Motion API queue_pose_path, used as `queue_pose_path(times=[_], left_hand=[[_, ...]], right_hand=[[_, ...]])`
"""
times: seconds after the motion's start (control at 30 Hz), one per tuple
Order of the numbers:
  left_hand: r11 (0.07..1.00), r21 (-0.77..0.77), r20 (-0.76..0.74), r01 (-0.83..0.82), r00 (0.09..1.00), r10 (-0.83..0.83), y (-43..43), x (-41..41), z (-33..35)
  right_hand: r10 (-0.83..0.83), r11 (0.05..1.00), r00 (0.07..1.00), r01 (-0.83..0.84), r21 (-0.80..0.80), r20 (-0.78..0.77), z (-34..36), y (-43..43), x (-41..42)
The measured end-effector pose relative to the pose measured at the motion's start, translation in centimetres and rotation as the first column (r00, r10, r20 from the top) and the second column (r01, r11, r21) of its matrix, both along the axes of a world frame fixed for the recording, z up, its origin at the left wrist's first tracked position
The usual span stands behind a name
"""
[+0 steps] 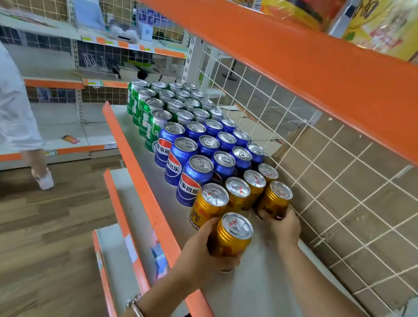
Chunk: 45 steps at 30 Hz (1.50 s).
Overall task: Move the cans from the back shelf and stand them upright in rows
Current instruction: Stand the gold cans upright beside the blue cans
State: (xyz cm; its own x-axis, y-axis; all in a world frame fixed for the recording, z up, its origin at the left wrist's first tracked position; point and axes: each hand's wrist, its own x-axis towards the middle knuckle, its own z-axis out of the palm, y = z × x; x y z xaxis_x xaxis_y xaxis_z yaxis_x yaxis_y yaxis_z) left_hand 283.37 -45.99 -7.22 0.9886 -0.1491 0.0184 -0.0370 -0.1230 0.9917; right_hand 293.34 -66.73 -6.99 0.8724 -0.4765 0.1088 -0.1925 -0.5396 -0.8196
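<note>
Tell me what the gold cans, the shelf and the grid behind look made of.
Gold cans: metal, likely aluminium; glossy gold walls, bright silver pull-tab lids.
Shelf: probably painted sheet metal; flat pale matte deck, orange front lip.
Grid: wire, seemingly white-coated; thin crossing rods.

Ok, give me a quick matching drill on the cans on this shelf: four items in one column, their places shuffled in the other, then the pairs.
1 green cans
2 blue cans
3 left-held gold can, in the left hand
4 right-held gold can, in the right hand

A beside the wire grid at the back
B far end of the shelf
C nearest the camera
D middle block

Pairs: 1-B, 2-D, 3-C, 4-A
</note>
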Motion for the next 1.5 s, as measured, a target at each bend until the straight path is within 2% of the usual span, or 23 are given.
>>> queue_pose_path(times=[0.13, 0.27, 0.37, 0.4, 0.47, 0.57, 0.6, 0.63, 0.77, 0.97, 1.03, 1.13, 1.27, 1.5], left_hand=[[1.0, 0.013, 0.035, -0.004, 0.999, 0.003, -0.4, 0.1, 0.0], [0.999, 0.048, 0.047, -0.004, 0.999, 0.001, -0.6, 0.1, -0.3], [0.998, 0.06, 0.044, 0.002, 0.999, -0.004, -0.5, 0.1, -0.5], [0.998, 0.062, 0.045, 0.002, 0.999, -0.005, -0.5, 0.1, -0.5], [0.998, 0.062, 0.039, -0.006, 0.999, 0.004, -0.6, 0.1, -0.4], [0.998, 0.064, 0.033, -0.028, 0.999, 0.025, -1.0, 0.5, -0.3], [0.998, 0.061, 0.033, -0.033, 0.999, 0.031, -1.1, 0.7, -0.2], [0.997, 0.063, 0.03, -0.036, 0.999, 0.035, -1.2, 1.0, 0.0], [0.999, 0.052, 0.013, 0.013, 1.0, -0.013, -1.3, 2.2, 0.6], [0.992, -0.065, -0.005, 0.11, 0.994, -0.111, -1.4, 2.7, 0.4], [0.991, -0.045, 0.009, 0.126, 0.992, -0.126, -1.7, 2.3, -0.2], [0.996, 0.035, 0.062, 0.08, 0.995, -0.083, -2.0, 2.2, -1.4], [0.999, 0.046, 0.072, 0.016, 0.997, -0.019, -1.9, 2.5, -2.1], [0.988, 0.113, 0.048, 0.106, 0.993, -0.112, -1.7, 1.7, -1.9]], right_hand=[[-0.022, 0.999, 0.999, 0.02, -0.048, -0.038, -0.6, -0.3, 0.6], [-0.103, 0.993, 0.977, 0.092, -0.069, -0.187, -0.2, 0.0, 0.6], [-0.068, 0.998, 0.997, 0.068, -0.001, -0.044, 0.5, 0.8, -2.5], [-0.016, 1.0, 1.0, 0.016, 0.024, -0.009, 0.8, 0.9, -4.0], [0.195, 0.976, 0.98, -0.19, 0.105, -0.04, 1.6, 1.4, -7.0], [0.556, 0.824, 0.807, -0.503, 0.26, -0.2, 2.5, 2.4, -10.4], [0.614, 0.784, 0.755, -0.552, 0.284, -0.228, 2.7, 2.9, -10.8], [0.621, 0.78, 0.749, -0.56, 0.28, -0.233, 2.7, 3.2, -10.9], [0.456, 0.886, 0.865, -0.42, 0.196, -0.209, 2.8, 3.8, -9.7], [0.32, 0.921, 0.944, -0.292, 0.258, -0.074, 1.6, 2.8, -8.8], [0.245, 0.944, 0.967, -0.223, 0.244, -0.064, 1.0, 2.5, -8.0], [0.17, 0.975, 0.983, -0.158, 0.158, -0.064, 0.7, 2.1, -6.9], [0.073, 0.997, 0.997, -0.073, 0.004, -0.017, 0.6, 2.6, -5.5], [-0.018, 1.0, 0.999, 0.019, -0.016, 0.03, -1.3, 3.4, -4.6]])
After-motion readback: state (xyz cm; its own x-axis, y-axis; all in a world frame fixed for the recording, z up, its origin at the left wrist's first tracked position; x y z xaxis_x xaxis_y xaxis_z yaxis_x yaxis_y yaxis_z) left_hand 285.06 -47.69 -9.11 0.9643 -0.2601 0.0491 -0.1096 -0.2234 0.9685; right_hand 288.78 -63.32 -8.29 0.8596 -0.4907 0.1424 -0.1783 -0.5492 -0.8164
